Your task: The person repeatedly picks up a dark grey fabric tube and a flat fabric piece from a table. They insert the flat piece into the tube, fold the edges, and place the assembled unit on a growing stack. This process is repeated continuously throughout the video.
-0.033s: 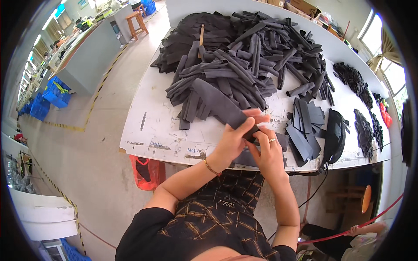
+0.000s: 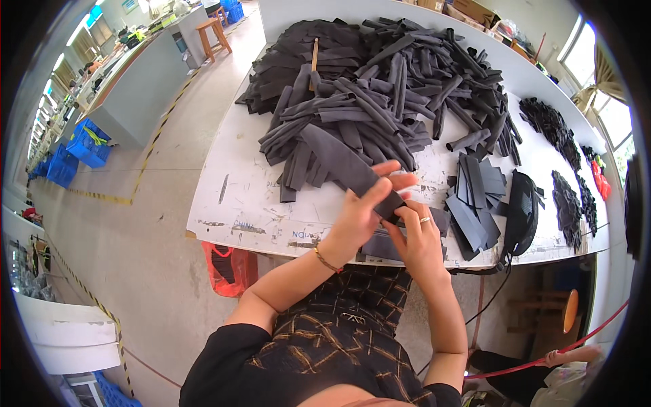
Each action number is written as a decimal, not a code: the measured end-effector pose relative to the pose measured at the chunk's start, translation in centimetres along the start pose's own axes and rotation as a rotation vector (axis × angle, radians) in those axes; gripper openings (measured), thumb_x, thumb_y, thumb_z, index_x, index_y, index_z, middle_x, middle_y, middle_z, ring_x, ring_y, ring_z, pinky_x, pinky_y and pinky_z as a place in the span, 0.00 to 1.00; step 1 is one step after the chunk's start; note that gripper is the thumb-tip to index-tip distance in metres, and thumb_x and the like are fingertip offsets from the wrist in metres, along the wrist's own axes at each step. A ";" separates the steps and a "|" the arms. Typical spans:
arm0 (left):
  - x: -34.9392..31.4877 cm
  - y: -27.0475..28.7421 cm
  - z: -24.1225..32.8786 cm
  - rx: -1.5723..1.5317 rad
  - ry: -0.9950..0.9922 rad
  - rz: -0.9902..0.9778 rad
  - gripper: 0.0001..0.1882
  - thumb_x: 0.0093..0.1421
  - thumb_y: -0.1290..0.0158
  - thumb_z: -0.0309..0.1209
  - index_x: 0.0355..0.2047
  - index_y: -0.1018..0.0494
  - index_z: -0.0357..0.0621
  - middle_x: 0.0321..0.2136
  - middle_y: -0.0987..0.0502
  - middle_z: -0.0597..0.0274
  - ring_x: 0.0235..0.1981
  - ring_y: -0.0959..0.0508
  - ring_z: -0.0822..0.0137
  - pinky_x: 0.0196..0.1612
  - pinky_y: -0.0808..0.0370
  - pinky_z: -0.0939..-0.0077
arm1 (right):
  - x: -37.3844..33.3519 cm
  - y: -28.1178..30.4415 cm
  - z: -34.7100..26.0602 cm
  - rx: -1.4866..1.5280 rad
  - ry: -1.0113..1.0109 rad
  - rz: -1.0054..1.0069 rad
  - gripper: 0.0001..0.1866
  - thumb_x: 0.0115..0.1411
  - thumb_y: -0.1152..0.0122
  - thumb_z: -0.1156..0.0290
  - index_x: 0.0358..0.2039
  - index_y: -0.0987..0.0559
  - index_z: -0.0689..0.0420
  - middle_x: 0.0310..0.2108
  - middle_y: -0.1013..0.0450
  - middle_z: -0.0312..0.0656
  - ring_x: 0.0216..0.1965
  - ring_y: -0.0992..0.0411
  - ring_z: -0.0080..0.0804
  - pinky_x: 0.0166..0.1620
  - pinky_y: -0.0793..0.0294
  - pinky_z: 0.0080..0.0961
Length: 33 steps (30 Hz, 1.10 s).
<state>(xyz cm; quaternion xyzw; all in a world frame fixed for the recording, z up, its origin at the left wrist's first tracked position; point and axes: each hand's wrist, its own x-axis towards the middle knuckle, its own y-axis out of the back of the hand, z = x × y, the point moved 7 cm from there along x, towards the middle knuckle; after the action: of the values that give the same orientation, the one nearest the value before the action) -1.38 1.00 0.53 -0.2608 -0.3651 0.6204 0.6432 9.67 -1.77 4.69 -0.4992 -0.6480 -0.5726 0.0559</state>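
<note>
A long dark grey fabric strip [image 2: 336, 157] runs from the front of a heap of rolled fabric pieces [image 2: 366, 112] to my hands. At its near end my right hand [image 2: 422, 237] is closed, thumb and fingers pinching the end. Across the strip lies my left hand [image 2: 358, 216], its fingers stretched out and apart, the thumb over the cloth and the other fingers beyond its far edge. Its palm is partly hidden. Flat dark strips [image 2: 386, 245] lie on the white table [image 2: 271, 220] beneath my hands.
A wooden stick [image 2: 314, 57] stands up in the heap. Flat dark grey pieces [image 2: 475, 203] and a black pouch [image 2: 521, 214] lie to the right, with small black piles [image 2: 566, 207] beyond. A red plastic bag [image 2: 230, 268] hangs below the front edge. Another person's hand [image 2: 555, 358] shows lower right.
My left hand has shifted slightly, its fingers spreading and its thumb moving a little up and left along the strip. The right hand stays on the near end.
</note>
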 end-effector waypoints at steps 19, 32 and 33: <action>-1.0 -0.3 -0.9 -0.102 -0.147 -0.023 0.16 0.71 0.56 0.40 0.48 0.31 0.40 0.38 0.20 0.56 0.48 0.21 0.51 0.58 0.28 0.56 | -0.1 0.2 -1.0 0.053 0.255 0.119 0.13 0.48 0.34 0.83 0.33 0.29 0.65 0.38 0.31 0.51 0.32 0.28 0.47 0.34 0.25 0.37; 0.9 -0.6 2.8 0.019 -0.273 -0.141 0.19 0.73 0.62 0.41 0.53 0.30 0.46 0.50 0.22 0.56 0.65 0.36 0.51 0.65 0.37 0.50 | -0.6 0.7 1.4 0.503 -0.405 0.487 0.07 0.58 0.35 0.78 0.32 0.26 0.63 0.37 0.26 0.43 0.37 0.28 0.30 0.43 0.30 0.23; 0.8 -1.0 2.5 -0.005 -0.259 -0.214 0.18 0.73 0.62 0.41 0.54 0.30 0.46 0.51 0.22 0.57 0.66 0.38 0.50 0.65 0.38 0.49 | -1.6 1.1 1.8 0.591 -0.444 0.549 0.07 0.59 0.36 0.78 0.33 0.26 0.63 0.37 0.26 0.42 0.37 0.29 0.28 0.43 0.31 0.22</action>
<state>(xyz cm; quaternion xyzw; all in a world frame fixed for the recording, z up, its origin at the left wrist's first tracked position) -2.85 1.42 2.93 -0.1398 -0.4724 0.5759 0.6525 12.13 -1.45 3.76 -0.7258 -0.6233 -0.2064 0.2053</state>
